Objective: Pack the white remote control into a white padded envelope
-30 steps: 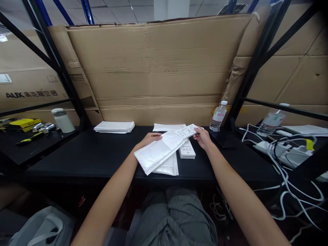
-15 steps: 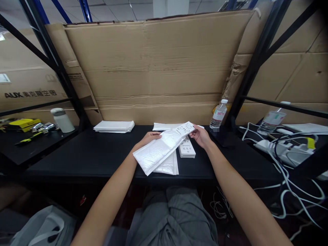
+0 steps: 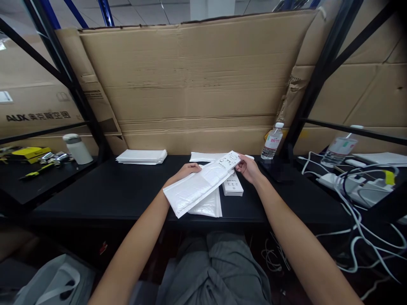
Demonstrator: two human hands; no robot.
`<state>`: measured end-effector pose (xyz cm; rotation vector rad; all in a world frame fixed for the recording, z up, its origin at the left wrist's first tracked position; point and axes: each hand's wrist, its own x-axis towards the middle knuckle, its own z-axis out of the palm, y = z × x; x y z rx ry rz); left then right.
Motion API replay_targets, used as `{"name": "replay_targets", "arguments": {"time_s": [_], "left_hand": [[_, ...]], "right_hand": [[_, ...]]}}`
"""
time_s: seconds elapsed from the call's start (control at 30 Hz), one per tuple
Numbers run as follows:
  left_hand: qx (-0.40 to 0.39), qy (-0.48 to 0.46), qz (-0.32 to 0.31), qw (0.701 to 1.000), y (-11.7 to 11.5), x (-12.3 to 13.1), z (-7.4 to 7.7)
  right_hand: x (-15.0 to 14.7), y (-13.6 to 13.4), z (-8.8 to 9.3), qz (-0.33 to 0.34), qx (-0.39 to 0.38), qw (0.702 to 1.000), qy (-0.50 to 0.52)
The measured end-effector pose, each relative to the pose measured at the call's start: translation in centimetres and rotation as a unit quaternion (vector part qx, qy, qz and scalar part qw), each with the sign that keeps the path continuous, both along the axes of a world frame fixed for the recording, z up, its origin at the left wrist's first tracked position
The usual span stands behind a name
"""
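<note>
My left hand (image 3: 185, 171) grips the open end of a white bubble mailer (image 3: 193, 189) held just above the black table (image 3: 121, 190). My right hand (image 3: 249, 167) pinches the far end of a white remote control (image 3: 229, 160), whose near part sits inside the mailer's mouth. A second white remote (image 3: 233, 185) lies on the table under my right hand. Another white mailer (image 3: 208, 206) lies flat beneath the held one.
A stack of white mailers (image 3: 141, 156) lies at the back left, more white sheets (image 3: 203, 156) at the back centre. A water bottle (image 3: 271, 142) stands by the black rack post. A white tumbler (image 3: 77, 148) and yellow tools are left; cables and a power strip (image 3: 349, 186) are right.
The remote has slid further into the mailer, pushed left by my right hand. The mailer has shifted slightly left and down.
</note>
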<state>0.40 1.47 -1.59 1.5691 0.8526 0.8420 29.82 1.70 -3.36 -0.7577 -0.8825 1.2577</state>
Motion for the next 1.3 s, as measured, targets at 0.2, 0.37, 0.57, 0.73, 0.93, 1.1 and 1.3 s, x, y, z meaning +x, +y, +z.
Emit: {"name": "replay_targets", "arguments": {"time_s": [0.2,0.37,0.57,0.73,0.93,1.1,1.3], "left_hand": [[0.027,-0.007,0.002,1.000,0.3,0.1,0.1],[0.023,-0.010,-0.002,1.000,0.3,0.2,0.3],[0.035,-0.025,-0.005,0.999,0.7,0.1,0.1],[0.034,-0.027,0.001,0.999,0.7,0.0,0.0],[0.029,-0.023,0.006,0.999,0.7,0.1,0.0],[0.034,-0.024,-0.003,0.999,0.5,0.2,0.4],[0.017,-0.037,0.006,0.999,0.2,0.3,0.7]], "right_hand": [[-0.5,-0.8,0.6,0.044,0.014,0.999,-0.019],[-1.0,-1.0,0.6,0.065,0.022,0.997,-0.041],[-1.3,-1.0,0.4,0.065,0.048,0.994,-0.073],[-1.4,-0.9,0.2,0.036,0.048,0.993,-0.098],[-1.6,-0.9,0.2,0.038,0.047,0.992,-0.107],[-1.7,-0.8,0.0,0.085,0.021,0.985,-0.151],[-2.2,-0.8,0.2,0.061,0.055,0.977,-0.197]]}}
